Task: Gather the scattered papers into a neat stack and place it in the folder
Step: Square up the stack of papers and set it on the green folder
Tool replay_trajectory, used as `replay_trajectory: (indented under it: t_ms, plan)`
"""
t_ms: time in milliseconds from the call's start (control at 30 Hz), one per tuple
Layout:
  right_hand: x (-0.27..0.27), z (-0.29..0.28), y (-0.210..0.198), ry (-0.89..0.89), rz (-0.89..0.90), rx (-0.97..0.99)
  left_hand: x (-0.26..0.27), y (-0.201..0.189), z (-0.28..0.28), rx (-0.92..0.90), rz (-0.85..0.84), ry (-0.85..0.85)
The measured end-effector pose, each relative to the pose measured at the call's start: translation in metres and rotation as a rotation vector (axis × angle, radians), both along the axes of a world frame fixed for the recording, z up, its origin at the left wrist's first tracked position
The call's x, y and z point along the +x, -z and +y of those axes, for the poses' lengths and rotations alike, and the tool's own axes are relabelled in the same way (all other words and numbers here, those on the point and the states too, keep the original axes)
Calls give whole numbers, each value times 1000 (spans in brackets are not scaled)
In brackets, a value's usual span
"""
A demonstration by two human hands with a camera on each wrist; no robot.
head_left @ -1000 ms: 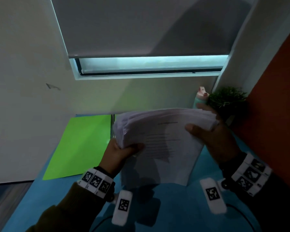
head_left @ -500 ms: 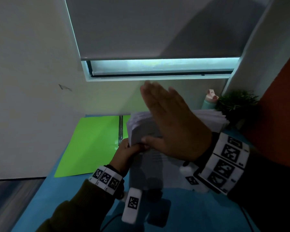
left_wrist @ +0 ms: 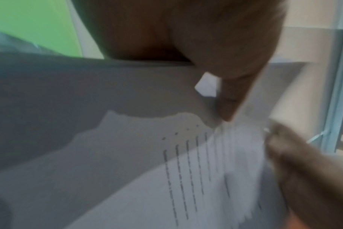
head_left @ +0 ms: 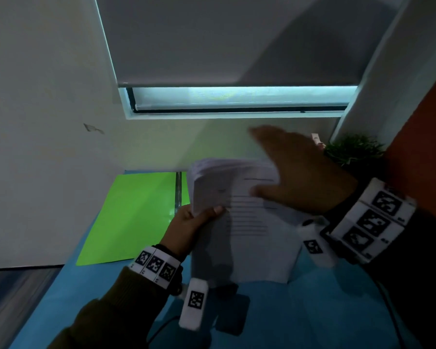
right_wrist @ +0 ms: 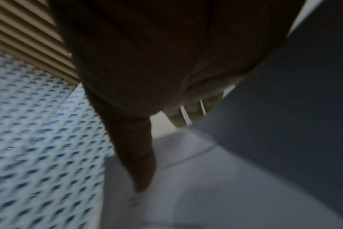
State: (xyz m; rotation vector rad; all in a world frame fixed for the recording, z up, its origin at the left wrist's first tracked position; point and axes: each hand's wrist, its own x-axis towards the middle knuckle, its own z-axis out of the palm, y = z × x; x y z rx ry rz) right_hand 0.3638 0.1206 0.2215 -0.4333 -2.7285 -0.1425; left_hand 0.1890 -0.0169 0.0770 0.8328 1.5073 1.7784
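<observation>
Stack of printed papers held on edge above the blue counter, green folder waiting at far left

The left hand [head_left: 194,222] pinches the stack of papers [head_left: 239,222] at its upper left corner, thumb on the front sheet and fingers behind, while the right hand [head_left: 297,177] lies flat and straight-fingered against the stack's upper right, gripping nothing. The stack stands nearly upright, its lower edge near or on the blue counter [head_left: 312,311]; contact is not clear. The green folder [head_left: 136,215] lies open and flat just left of the stack. The sheets look light, floppy and slippery against each other, and the top edges fan unevenly, so a one-corner pinch probably lets them splay. Holding both long sides, with the bottom edge tapped down, seems surer.
</observation>
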Motion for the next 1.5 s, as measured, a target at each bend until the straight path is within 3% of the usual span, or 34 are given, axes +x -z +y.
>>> replay_trajectory:
  t_ms: [67,100,167,233,300,367,433,500,600,733,800,933,1033,1200,1500]
  plan:
    - [16,32,4,80,157,-106,-3,1,-1,-14,-2,-22]
    - [24,48,12,111,242,-256,-4,2,-1,-11,-9,-30]
    - [32,66,36,72,381,-703,-4,3,0,14,-27,-38]
    - [33,73,75,-86,502,-1145,-2,4,1,44,-33,-35]
    - [27,65,111,-144,583,-1383,-1,4,3,48,4,-15]
    - [17,47,126,-103,614,-1391,0,4,7,7,93,-27]
    - [5,29,126,8,618,-1222,0,2,14,-15,138,-77]
    - [-2,18,116,109,652,-1056,1,-4,19,-11,143,-147]
    - [-2,8,94,136,791,-1005,8,-27,17,111,135,-199]
    - [12,11,70,-1,955,-1066,8,-56,8,324,123,-139]
    - [21,12,77,-21,978,-1100,3,-50,2,302,165,-126]
    - [31,13,115,20,831,-1205,1,-1,-9,78,197,-90]
    - [29,16,113,24,802,-1208,3,14,-8,-22,183,-134]
    - [26,30,97,-45,797,-1239,2,5,-2,18,152,-100]
    - [17,27,122,-155,734,-1451,-7,-5,-1,169,196,-122]
